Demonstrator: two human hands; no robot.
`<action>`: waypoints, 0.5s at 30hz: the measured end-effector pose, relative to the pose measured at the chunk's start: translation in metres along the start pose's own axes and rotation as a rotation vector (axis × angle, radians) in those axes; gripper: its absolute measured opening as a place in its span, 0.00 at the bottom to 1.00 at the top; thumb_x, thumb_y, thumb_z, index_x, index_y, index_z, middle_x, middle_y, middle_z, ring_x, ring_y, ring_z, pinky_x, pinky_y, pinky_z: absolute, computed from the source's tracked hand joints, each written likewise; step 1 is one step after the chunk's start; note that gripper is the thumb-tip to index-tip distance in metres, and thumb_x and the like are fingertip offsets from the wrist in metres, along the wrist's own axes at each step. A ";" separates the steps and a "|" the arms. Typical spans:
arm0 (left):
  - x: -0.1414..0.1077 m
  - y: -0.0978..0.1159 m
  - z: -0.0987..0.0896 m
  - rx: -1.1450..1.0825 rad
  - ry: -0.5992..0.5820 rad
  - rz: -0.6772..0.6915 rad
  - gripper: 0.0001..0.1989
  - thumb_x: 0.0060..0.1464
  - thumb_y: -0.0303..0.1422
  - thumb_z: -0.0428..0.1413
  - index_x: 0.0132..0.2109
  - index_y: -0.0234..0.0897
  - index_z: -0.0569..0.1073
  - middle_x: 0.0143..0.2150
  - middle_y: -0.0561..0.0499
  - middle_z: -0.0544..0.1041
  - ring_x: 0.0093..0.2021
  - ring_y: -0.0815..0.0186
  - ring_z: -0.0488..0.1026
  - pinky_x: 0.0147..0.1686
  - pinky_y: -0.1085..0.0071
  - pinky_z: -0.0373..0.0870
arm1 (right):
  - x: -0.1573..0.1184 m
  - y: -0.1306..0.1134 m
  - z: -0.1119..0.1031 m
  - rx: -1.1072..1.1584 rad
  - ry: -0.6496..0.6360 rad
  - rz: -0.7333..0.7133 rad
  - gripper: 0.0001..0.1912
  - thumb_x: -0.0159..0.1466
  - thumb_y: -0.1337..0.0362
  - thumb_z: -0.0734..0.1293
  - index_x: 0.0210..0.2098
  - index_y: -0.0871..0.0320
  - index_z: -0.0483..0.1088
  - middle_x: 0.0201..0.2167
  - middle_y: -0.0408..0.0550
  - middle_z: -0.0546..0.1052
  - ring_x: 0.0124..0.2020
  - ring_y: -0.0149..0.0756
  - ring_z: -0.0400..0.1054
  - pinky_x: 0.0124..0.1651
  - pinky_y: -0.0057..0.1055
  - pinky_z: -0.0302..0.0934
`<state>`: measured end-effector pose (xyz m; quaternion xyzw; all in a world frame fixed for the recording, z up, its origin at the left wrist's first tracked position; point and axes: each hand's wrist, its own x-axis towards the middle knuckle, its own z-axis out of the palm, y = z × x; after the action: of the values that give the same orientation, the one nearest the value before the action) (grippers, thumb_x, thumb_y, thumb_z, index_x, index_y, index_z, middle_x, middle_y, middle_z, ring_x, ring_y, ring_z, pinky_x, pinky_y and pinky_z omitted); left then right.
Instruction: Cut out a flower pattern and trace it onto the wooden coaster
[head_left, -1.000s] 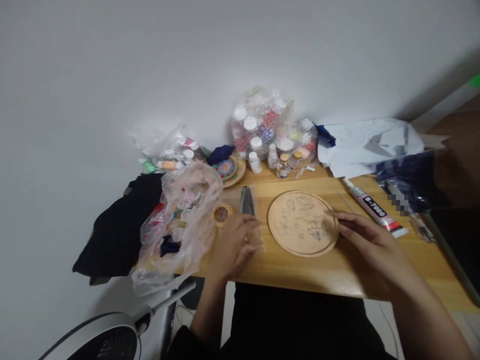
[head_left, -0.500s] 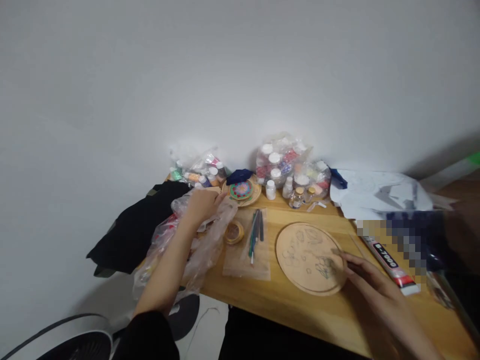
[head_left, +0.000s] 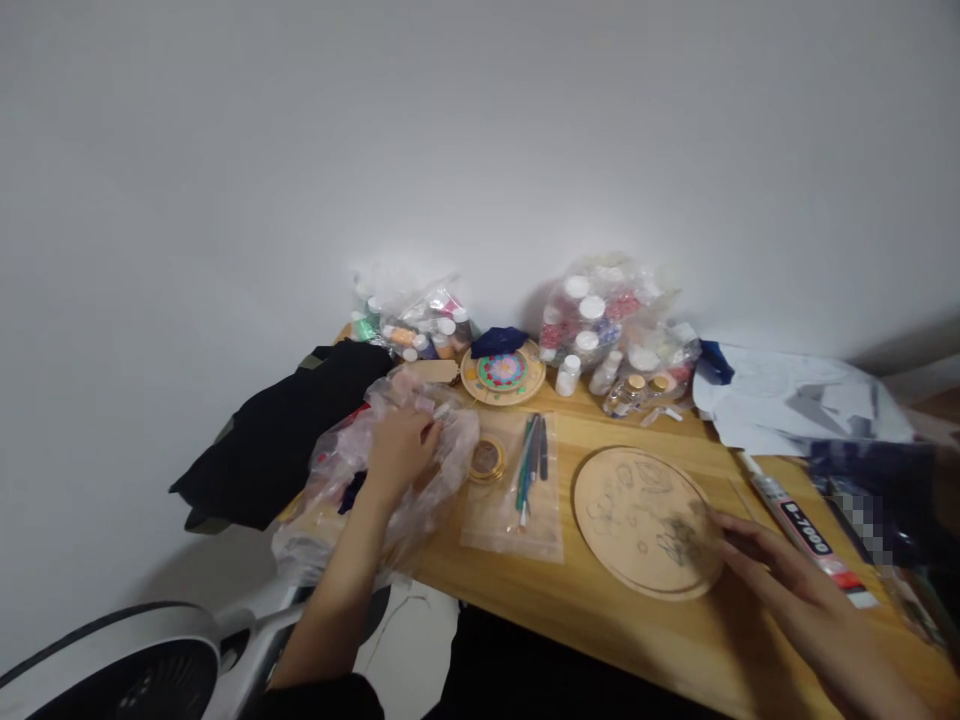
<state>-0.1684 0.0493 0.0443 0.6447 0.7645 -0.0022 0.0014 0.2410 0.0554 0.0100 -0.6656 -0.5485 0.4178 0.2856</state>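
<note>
My left hand [head_left: 403, 450] is among the folds of a crumpled clear plastic bag [head_left: 442, 475], with fingers curled on the film; their tips are partly hidden. Red and dark things show through the bag. At the right edge of a round wooden board [head_left: 637, 530] with pencil drawings, my right hand [head_left: 787, 575] pinches the rim. Between the hands lie a flat clear pouch [head_left: 480, 540] with thin brushes and tools [head_left: 531, 465], and a small round gold-rimmed container [head_left: 487, 458].
A painted wooden disc [head_left: 517, 380] lies at the back, near bags of small bottles [head_left: 589, 310]. Glue tube [head_left: 806, 530] and papers [head_left: 810, 395] are on the right. Black cloth [head_left: 281, 440] lies left; a fan [head_left: 150, 660] stands below the table's left edge.
My left hand has drawn back from beside the painted disc into the plastic bag, and its fingers have curled. The right hand stays at the board's rim. The view has shifted slightly left.
</note>
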 end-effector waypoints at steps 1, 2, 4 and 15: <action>0.000 0.000 0.002 -0.001 0.007 -0.004 0.17 0.63 0.35 0.46 0.33 0.34 0.75 0.35 0.42 0.77 0.40 0.57 0.73 0.39 0.64 0.63 | 0.002 0.002 0.000 -0.050 -0.009 -0.014 0.29 0.45 0.39 0.67 0.35 0.55 0.77 0.43 0.56 0.80 0.45 0.51 0.75 0.47 0.44 0.72; 0.000 0.000 0.003 -0.003 0.014 -0.009 0.16 0.63 0.35 0.46 0.33 0.34 0.75 0.36 0.42 0.77 0.40 0.57 0.73 0.39 0.64 0.63 | 0.004 0.005 -0.001 -0.114 -0.024 -0.034 0.29 0.46 0.39 0.66 0.36 0.55 0.77 0.43 0.56 0.80 0.44 0.51 0.75 0.46 0.46 0.72; 0.000 0.001 0.005 -0.005 0.030 -0.005 0.15 0.62 0.34 0.47 0.34 0.34 0.75 0.38 0.41 0.77 0.41 0.56 0.73 0.40 0.63 0.64 | 0.007 0.006 -0.003 -0.264 -0.044 -0.113 0.29 0.49 0.39 0.64 0.38 0.55 0.76 0.42 0.57 0.79 0.44 0.53 0.75 0.49 0.53 0.69; 0.053 0.031 -0.033 0.176 -0.076 0.550 0.23 0.51 0.20 0.49 0.55 0.33 0.70 0.55 0.40 0.71 0.56 0.53 0.67 0.52 0.58 0.65 | 0.037 -0.117 0.062 -0.122 -0.283 -0.305 0.20 0.57 0.63 0.64 0.49 0.59 0.71 0.55 0.56 0.73 0.56 0.46 0.67 0.62 0.47 0.58</action>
<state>-0.1467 0.1070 0.0767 0.8249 0.5571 -0.0921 -0.0256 0.1319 0.1136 0.0690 -0.5255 -0.7018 0.4250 0.2252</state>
